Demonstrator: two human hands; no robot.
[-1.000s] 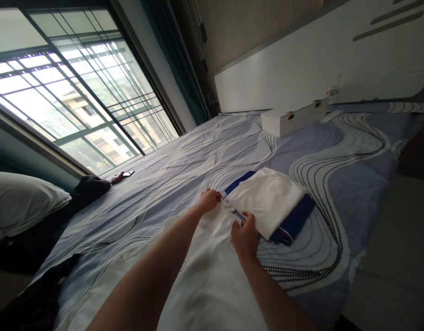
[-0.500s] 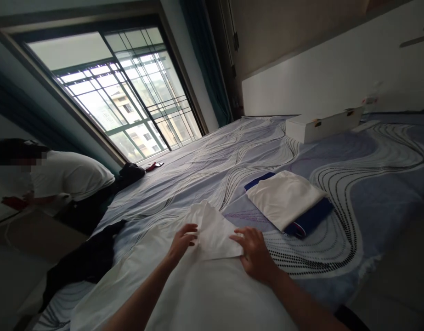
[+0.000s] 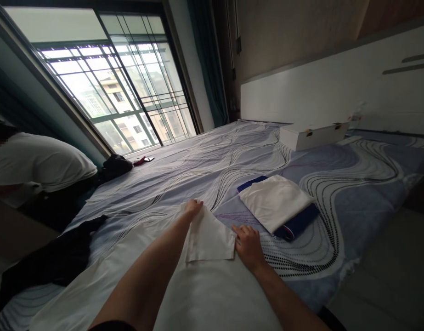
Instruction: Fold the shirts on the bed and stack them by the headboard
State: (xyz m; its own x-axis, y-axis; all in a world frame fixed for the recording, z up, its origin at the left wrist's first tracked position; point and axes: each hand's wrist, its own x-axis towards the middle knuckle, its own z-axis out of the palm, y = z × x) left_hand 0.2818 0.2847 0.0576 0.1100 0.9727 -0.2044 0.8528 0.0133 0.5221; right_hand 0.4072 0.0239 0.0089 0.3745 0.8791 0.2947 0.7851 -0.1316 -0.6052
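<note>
A white shirt [image 3: 218, 294] is spread over the near part of the bed, and a sleeve-like flap [image 3: 212, 239] with a straight hem lies folded over on it. My left hand [image 3: 194, 208] reaches to the far corner of this flap, fingers closed on the cloth. At the flap's right edge, my right hand [image 3: 248, 243] has its fingers curled on the fabric; its thumb is hidden. Just beyond my right hand lies a folded cream garment [image 3: 277, 202] on top of a folded dark blue one [image 3: 301, 223].
A white box [image 3: 313, 138] and a clear bottle [image 3: 356, 115] stand near the headboard [image 3: 301, 101]. Dark clothing [image 3: 53, 262] lies at the left bed edge. A person in a white top [image 3: 46, 158] bends over beside the bed, near a black bag [image 3: 115, 168] and a phone [image 3: 149, 159].
My left hand has moved forward to the flap's far corner and closed on it. My right hand has curled onto the right edge. The view has shifted slightly right.
</note>
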